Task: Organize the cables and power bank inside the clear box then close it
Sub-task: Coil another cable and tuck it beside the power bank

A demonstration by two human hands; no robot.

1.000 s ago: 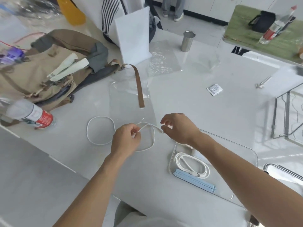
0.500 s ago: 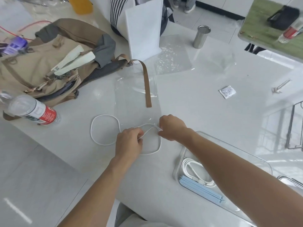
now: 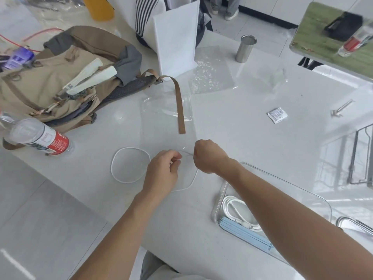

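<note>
Your left hand and right hand both pinch the white cable, its loops lying on the tabletop left of and below them; clear box sits right.

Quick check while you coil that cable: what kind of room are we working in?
Probably a shared workroom or office-type space, not a home kitchen. A large white table holds a tan backpack and a water bottle, a second, green-topped table stands nearby, and another person's shoes show on the tiled floor.
</note>
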